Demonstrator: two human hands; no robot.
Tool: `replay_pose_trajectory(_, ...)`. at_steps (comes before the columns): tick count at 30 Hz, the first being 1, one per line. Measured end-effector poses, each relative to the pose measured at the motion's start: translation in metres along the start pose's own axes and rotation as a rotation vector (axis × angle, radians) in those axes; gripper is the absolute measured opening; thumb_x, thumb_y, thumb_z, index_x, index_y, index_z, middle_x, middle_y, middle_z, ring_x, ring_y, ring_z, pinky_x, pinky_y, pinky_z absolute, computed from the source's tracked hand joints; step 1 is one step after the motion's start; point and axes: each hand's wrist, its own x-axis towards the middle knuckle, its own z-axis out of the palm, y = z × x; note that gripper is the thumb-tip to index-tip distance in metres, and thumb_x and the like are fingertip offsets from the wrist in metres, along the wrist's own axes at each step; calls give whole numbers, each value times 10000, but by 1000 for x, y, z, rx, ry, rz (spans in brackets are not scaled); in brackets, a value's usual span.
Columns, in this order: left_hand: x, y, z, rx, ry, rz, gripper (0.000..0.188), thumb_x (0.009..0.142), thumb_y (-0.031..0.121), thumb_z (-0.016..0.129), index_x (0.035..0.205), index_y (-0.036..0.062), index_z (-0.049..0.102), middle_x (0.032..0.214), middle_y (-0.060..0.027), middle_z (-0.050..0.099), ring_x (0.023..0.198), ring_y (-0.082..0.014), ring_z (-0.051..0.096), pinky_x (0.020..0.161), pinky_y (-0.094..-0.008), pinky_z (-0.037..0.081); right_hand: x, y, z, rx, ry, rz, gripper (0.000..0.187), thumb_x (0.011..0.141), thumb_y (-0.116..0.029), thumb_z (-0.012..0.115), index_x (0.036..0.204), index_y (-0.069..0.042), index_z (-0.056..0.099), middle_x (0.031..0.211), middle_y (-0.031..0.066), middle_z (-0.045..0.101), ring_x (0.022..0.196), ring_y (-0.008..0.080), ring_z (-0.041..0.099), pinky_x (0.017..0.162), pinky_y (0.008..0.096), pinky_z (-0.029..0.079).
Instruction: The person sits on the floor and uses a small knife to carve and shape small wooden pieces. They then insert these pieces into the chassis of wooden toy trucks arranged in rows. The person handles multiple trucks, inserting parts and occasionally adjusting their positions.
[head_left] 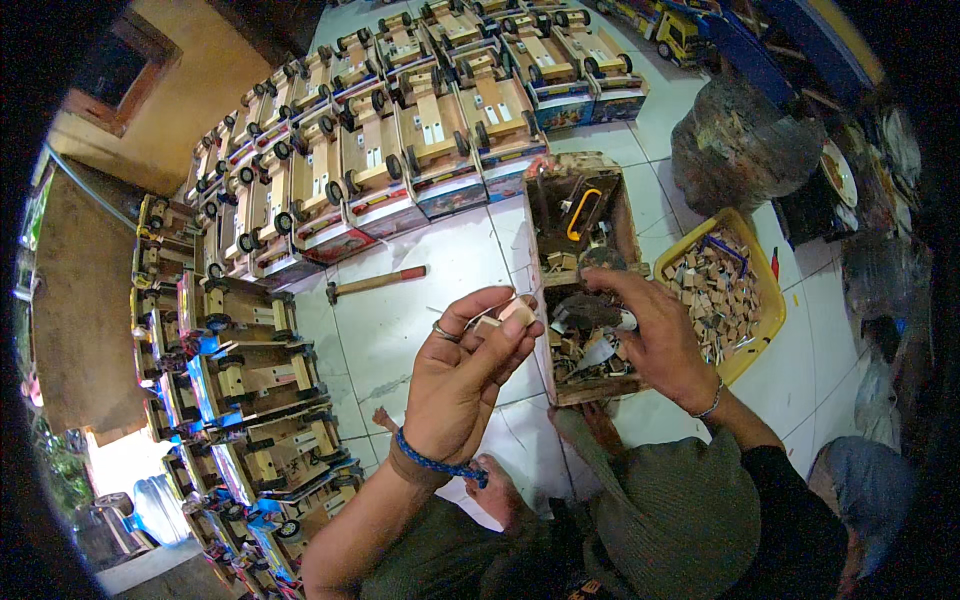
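My left hand (462, 385) is closed in a pinch on a small pale wooden block (517, 311), with a second block face showing between the fingers. A thin light strand sticks out by the fingertips. My right hand (665, 335) hovers over the long wooden box (547, 360), its forefinger and thumb spread apart. Between them in the box is a dark object with a white end (627, 320); I cannot make out its kind. Metal bits and small wood pieces lie in that box, along with a yellow-orange hacksaw-like frame (580, 214).
A yellow basin (768, 330) of small wooden blocks stands at the right. A hammer (376, 285) lies on the white tiles (440, 262). Rows of upturned wooden toy trucks (370, 150) line the back and left. A dark lumpy bundle (745, 140) sits beyond the basin.
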Motion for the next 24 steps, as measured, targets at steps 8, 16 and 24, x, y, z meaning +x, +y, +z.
replay_pose_trajectory(8,-4,4,4,40,-45,-113,320,949,70,608,1253,-9,545,1092,-117,664,997,-157,648,903,-265,532,1,8,4,-80,58,-21,731,633,134,595,1316,-107,498,1210,137,587,1110,360,561,961,447,449)
replay_pose_trajectory(16,-3,3,2,30,-43,-133,289,949,105,617,1223,25,571,1117,-97,651,967,-151,638,856,-250,529,4,10,9,-54,80,-59,734,629,144,590,1310,-118,509,1184,136,592,1084,364,566,926,450,466)
replay_pose_trajectory(24,-3,1,4,42,-26,-142,294,947,118,623,1223,31,574,1067,-63,644,952,-144,635,834,-238,528,3,10,10,-34,58,-27,736,630,147,601,1307,-128,511,1186,132,573,1103,372,551,934,450,462)
